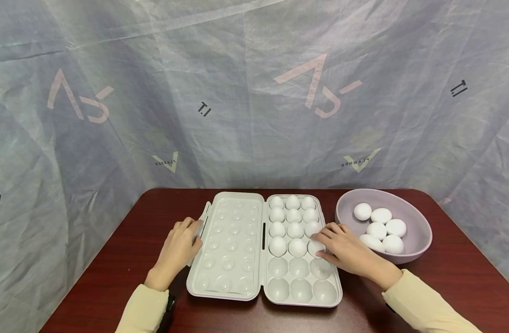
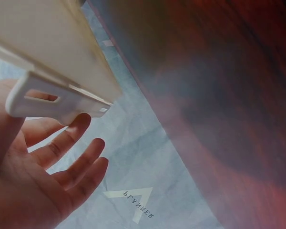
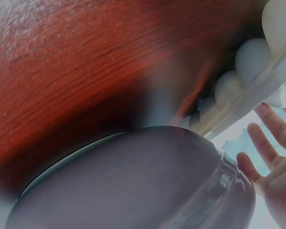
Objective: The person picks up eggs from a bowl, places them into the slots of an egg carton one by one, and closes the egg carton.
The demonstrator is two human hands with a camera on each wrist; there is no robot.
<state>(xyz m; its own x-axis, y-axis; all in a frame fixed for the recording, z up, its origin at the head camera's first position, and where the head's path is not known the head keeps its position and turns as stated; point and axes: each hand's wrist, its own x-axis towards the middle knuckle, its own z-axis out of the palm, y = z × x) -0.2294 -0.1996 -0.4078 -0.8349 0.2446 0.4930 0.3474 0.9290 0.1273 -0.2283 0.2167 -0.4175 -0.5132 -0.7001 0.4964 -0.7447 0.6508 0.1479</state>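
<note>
An open white egg box (image 1: pixel 262 289) lies on the table, its lid (image 1: pixel 225 277) folded flat to the left. White eggs (image 1: pixel 294 230) fill the cups of the far rows of the right half; the two nearest rows hold none. My left hand (image 1: pixel 177 247) pinches the latch flap (image 2: pixel 62 102) on the lid's outer edge between thumb and fingers; the other fingers are spread. With thumb and fingers, my right hand (image 1: pixel 348 249) grips an egg (image 1: pixel 315 248) sitting in the right column, fourth row from the back. The hand partly covers that egg.
A purple-grey bowl (image 1: pixel 423 231) with several white eggs (image 1: pixel 377 230) stands right of the egg box, close beside my right wrist. The dark red table (image 1: pixel 113 273) ends at a hanging grey printed cloth (image 1: pixel 246 115) behind.
</note>
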